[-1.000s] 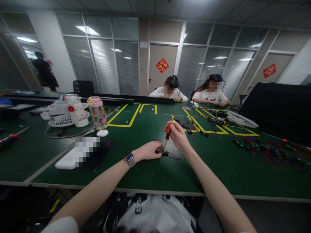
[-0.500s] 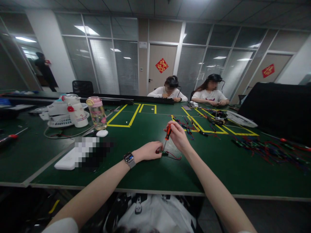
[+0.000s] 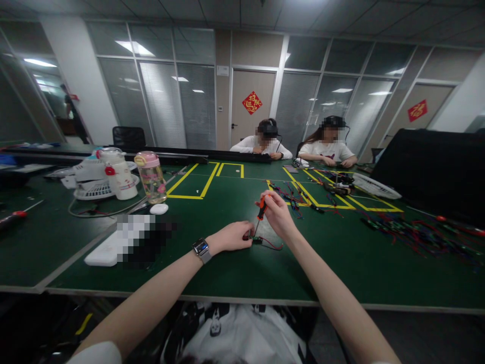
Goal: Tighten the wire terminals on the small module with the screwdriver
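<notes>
At frame centre, my right hand (image 3: 279, 214) grips the screwdriver (image 3: 260, 209) near-upright, tip down at the wired part (image 3: 258, 240) my left hand (image 3: 232, 235) pinches.

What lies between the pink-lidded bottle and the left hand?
Head view: a white oval object by the bottle, then bare green table to the left hand.

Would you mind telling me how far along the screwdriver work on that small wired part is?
Done: no finished piece shows near the hands. In hand: the left hand pins the small wired part to the table; the right hand stands the orange screwdriver on it. Left: possibly the loose wire bundles at right.
</notes>
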Tool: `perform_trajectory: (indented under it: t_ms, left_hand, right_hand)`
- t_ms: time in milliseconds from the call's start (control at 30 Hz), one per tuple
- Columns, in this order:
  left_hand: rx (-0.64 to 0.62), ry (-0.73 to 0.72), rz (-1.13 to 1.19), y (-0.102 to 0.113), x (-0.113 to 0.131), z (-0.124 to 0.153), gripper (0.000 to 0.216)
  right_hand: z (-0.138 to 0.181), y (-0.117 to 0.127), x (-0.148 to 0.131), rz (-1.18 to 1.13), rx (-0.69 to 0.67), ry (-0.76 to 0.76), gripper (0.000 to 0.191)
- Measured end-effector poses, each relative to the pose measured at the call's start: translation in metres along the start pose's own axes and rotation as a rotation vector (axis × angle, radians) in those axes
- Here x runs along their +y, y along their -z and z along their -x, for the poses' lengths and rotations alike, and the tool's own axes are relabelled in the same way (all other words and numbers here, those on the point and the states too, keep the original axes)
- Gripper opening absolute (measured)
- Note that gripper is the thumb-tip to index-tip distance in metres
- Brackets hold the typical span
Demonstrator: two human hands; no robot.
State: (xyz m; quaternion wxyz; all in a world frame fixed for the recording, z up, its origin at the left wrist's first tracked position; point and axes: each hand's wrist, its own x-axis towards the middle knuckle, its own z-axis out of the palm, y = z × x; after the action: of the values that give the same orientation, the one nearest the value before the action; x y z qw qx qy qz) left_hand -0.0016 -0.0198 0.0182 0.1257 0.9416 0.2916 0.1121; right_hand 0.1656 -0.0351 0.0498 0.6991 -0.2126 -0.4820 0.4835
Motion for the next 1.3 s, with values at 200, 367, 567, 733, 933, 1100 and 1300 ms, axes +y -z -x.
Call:
perform_trajectory:
  t_ms: [200, 367, 567, 733, 933, 1100, 1300]
  left_hand:
    - [-0.010, 0.008, 0.003, 0.0014, 0.0016, 0.0001, 0.009]
    - [-0.032, 0.016, -0.009, 0.0036, 0.0037, 0.0008, 0.010]
    - [-0.027, 0.015, -0.023, 0.0019, 0.0029, -0.0002, 0.009]
    - [-0.003, -0.005, 0.001, 0.0009, 0.0024, -0.0001, 0.010]
    - [-0.016, 0.018, -0.002, 0.0013, 0.0019, 0.0002, 0.010]
    - [-0.005, 0.013, 0.000, 0.0002, 0.0010, 0.0000, 0.008]
    - [-0.016, 0.014, 0.010, 0.0011, 0.0011, 0.0004, 0.012]
  right_hand:
    - [0.0018, -0.0016, -0.0039, -0.021, -0.045, -0.041, 0.028]
    - [0.0008, -0.0010, -0.0043, -0.041, -0.072, -0.065, 0.022]
    - [0.0009, -0.0008, -0.0009, -0.022, -0.048, -0.036, 0.022]
    - [0.0009, -0.0010, 0.0019, 0.044, 0.000, 0.025, 0.023]
    - [0.0023, -0.0023, -0.0032, 0.038, -0.060, -0.033, 0.028]
    - [0.0055, -0.0061, -0.0050, -0.010, -0.107, -0.081, 0.028]
    - [0.0027, -0.0057, -0.0012, -0.008, -0.025, -0.021, 0.025]
